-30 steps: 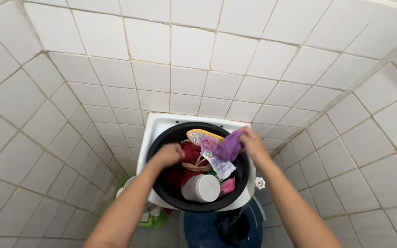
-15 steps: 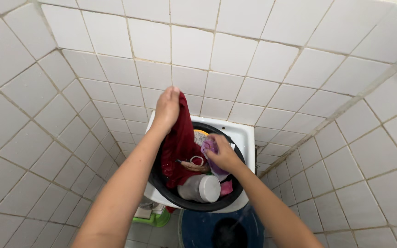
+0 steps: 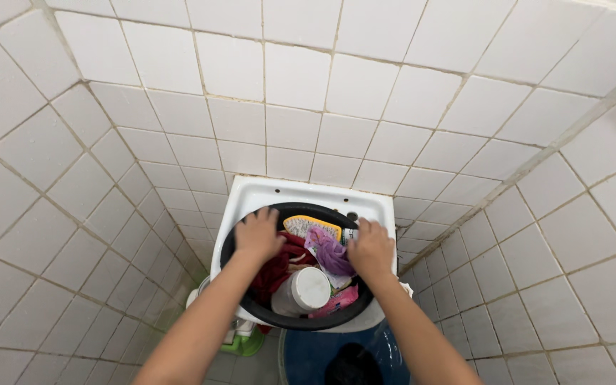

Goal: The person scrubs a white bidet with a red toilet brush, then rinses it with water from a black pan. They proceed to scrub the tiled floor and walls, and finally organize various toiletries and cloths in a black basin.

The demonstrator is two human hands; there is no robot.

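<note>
Both hands grip the black basin's (image 3: pixel 240 299) rim: left hand (image 3: pixel 258 234) on the left edge, right hand (image 3: pixel 370 248) on the right edge. White sink (image 3: pixel 251 194) sits tight between tiled walls.

Your left hand (image 3: pixel 257 234) and right hand (image 3: pixel 370 249) covered the black basin's (image 3: pixel 301 321) side rims; whether the fingers gripped it could not be told. The red cloth (image 3: pixel 279 267) lay partly under your left palm. The blue bucket (image 3: pixel 308 356) below was cut by the bottom edge. The green item (image 3: pixel 245 344) beside it was too hidden to identify.
</note>
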